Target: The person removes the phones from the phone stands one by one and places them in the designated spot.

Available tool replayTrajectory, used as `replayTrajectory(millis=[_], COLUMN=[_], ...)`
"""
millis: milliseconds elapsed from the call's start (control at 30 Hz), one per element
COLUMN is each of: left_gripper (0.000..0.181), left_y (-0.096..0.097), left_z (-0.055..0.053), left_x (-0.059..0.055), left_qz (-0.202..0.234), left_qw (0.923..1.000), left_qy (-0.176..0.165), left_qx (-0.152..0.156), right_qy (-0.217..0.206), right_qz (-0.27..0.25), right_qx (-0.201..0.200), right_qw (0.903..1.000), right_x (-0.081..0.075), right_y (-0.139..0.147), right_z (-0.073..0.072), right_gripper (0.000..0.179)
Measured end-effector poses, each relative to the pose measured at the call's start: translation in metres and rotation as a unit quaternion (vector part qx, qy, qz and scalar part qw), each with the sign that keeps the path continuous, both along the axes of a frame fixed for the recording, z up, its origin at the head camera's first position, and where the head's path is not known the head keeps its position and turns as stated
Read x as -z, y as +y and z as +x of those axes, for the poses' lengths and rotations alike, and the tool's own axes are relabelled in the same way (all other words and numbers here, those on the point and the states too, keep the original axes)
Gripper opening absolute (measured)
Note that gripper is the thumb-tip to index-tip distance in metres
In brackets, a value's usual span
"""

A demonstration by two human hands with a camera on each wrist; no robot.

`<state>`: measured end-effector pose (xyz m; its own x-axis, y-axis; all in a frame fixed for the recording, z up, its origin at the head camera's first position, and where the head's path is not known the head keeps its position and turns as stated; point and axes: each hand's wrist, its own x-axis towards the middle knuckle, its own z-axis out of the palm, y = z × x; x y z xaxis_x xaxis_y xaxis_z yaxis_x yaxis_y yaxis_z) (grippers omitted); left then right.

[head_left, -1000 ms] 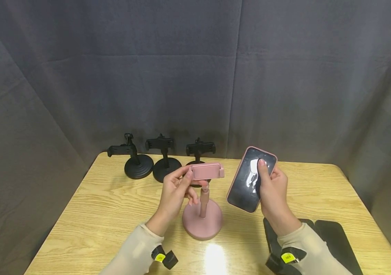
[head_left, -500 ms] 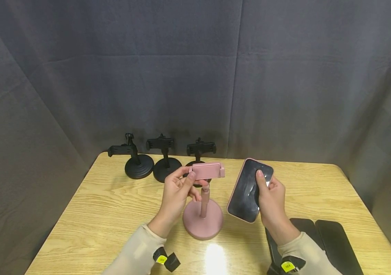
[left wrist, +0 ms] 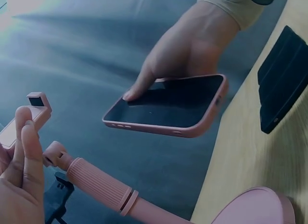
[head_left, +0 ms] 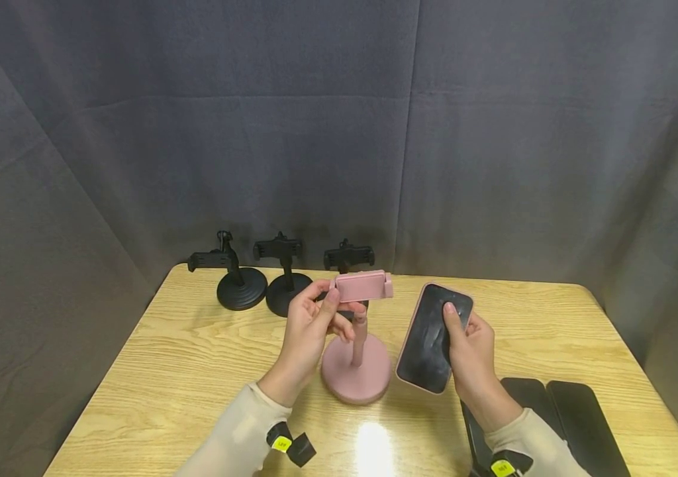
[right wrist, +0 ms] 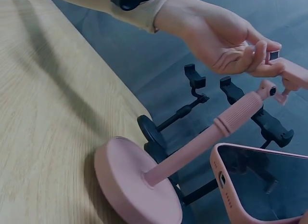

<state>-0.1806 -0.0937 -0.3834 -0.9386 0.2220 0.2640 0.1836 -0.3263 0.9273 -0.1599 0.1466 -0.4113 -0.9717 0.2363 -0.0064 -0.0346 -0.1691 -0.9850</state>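
Note:
A pink phone stand (head_left: pixel 356 374) with a round base and a ribbed stem (right wrist: pixel 236 113) is in front of me. Between thumb and fingers, my left hand (head_left: pixel 306 328) pinches the left end of its phone clamp (head_left: pixel 363 287). To the right, a smartphone (head_left: pixel 428 344) in a pink case is in the grip of my right hand (head_left: pixel 471 351), thumb across the dark screen. The phone is tilted, screen toward me, apart from the clamp. In the left wrist view, the phone's lower edge with its port faces the camera; the right hand's fingers are hidden behind it.
Three black phone stands (head_left: pixel 241 289) are lined up along the back left of the wooden table (head_left: pixel 196 371). Dark flat slabs (head_left: pixel 589 424) lie side by side at the front right, partly under my right forearm. Grey curtains (head_left: pixel 494 165) hang close behind and beside the table.
My right hand has brought the phone lower in the head view and slightly turned it. With my left hand on its clamp, the pink stand has shifted slightly away and rightward.

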Motion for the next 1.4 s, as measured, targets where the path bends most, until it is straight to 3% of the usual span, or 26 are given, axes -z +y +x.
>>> replayTrajectory(millis=[633, 933, 1400], left_gripper=[0.038, 0.037, 0.042], left_y=[0.009, 0.014, 0.023], left_z=[-0.009, -0.015, -0.025], left_x=[-0.016, -0.018, -0.023], left_qz=[0.010, 0.032, 0.022], left_qw=[0.9998, 0.9991, 0.9993], left_qy=[0.017, 0.024, 0.025], left_qx=[0.007, 0.014, 0.016], right_qy=[-0.004, -0.012, -0.013], right_qz=[0.017, 0.028, 0.038], right_qx=[-0.001, -0.016, -0.026], right_qw=[0.9998, 0.9994, 0.9988], right_x=[0.004, 0.007, 0.013], right_y=[0.003, 0.010, 0.022], right_z=[0.007, 0.012, 0.018], right_gripper=[0.020, 0.019, 0.018])
